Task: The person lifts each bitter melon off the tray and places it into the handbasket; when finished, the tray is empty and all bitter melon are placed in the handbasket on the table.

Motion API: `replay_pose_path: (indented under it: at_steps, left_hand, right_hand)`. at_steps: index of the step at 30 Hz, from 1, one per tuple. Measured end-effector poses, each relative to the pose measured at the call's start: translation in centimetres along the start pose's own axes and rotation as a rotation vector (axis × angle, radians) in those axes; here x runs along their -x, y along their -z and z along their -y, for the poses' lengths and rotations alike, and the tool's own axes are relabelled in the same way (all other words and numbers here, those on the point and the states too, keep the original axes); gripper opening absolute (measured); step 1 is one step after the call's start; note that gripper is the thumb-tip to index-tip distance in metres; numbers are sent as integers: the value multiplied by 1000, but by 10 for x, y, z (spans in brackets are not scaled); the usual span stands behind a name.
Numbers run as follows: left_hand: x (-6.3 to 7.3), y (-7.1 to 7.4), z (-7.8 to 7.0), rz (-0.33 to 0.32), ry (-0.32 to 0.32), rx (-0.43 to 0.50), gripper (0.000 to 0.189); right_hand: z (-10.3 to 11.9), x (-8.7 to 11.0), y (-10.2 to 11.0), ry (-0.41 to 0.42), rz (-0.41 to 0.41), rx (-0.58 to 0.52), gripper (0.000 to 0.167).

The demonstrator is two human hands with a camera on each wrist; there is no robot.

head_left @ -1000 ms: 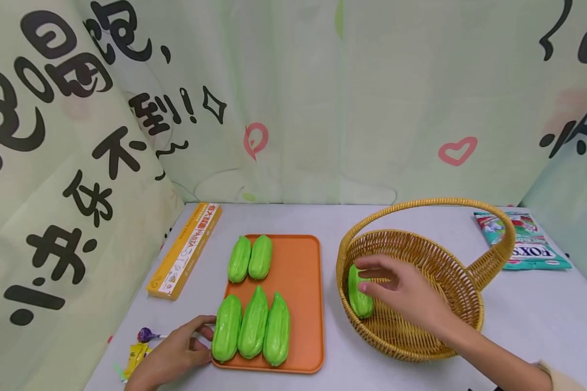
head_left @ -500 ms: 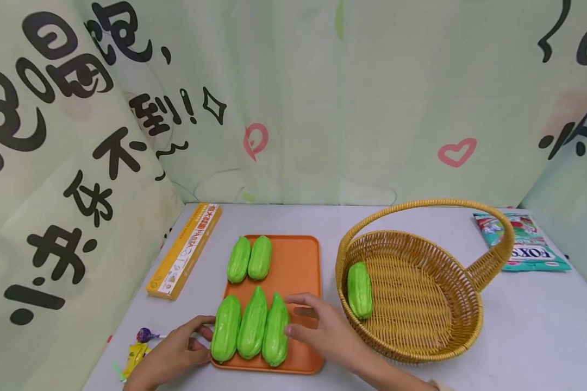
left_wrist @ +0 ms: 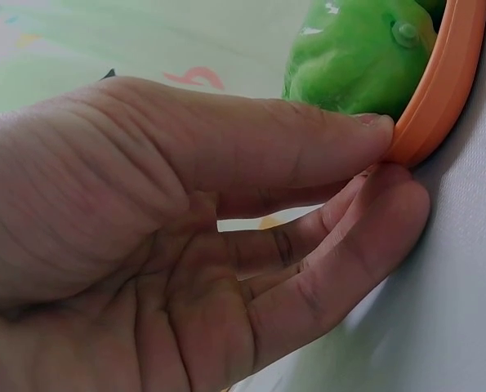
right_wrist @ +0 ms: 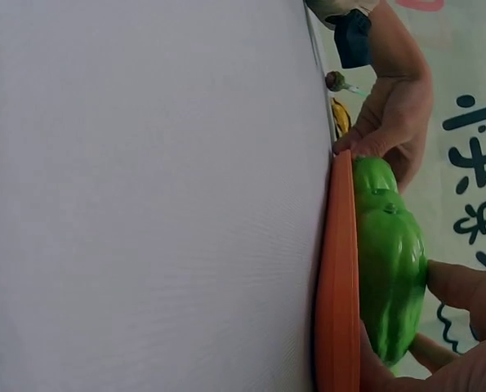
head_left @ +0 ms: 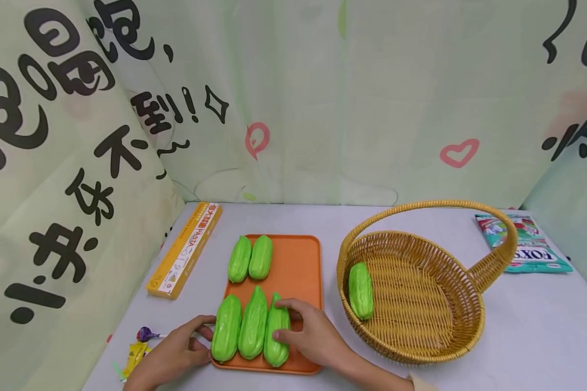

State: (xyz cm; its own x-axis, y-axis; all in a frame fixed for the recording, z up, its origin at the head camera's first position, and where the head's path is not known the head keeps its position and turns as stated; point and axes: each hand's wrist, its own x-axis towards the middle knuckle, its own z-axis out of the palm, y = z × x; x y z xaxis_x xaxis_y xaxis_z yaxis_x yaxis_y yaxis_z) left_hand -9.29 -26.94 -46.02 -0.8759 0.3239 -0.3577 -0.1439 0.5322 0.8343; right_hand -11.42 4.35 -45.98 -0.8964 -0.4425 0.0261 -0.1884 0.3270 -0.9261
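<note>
The left hand pinches the near left corner of the orange tray; in the left wrist view its thumb lies at the rim with fingers beneath. The right hand grips the rightmost green ribbed cucumber-like vegetable of the tray's front row, thumb on one side and fingers at its far end. This vegetable still lies on the tray. Left of it lie two similar vegetables, and two shorter ones sit at the back of the tray. Another vegetable rests in the wicker basket.
A yellow pasta box lies left of the tray. Near the left hand are a lollipop and a yellow wrapped sweet. A teal FOX'S bag lies behind the basket's tall arched handle.
The right hand has come from over the basket leftward to the tray and taken hold of the rightmost front vegetable. The left hand has stayed at the tray's corner.
</note>
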Motion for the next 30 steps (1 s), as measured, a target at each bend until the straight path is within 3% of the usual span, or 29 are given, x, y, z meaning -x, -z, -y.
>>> replay_pose_path:
  at_steps: [10,16,20,30]
  left_hand:
    - [1,0,-2,-1,-3,-15,63]
    - [1,0,-3,-1,-1,-22,63]
    - [1,-1,-4,-3,-9,-25,63]
    - [0,-1,-2,-4,8,-11,64]
  right_hand:
    - [0,1,1,-14,-5,-12,54]
    - [4,8,12,-56,-2,2,52]
    - [19,18,29,-70,22,-11,51]
    - [54,53,92,43,47,-194,55]
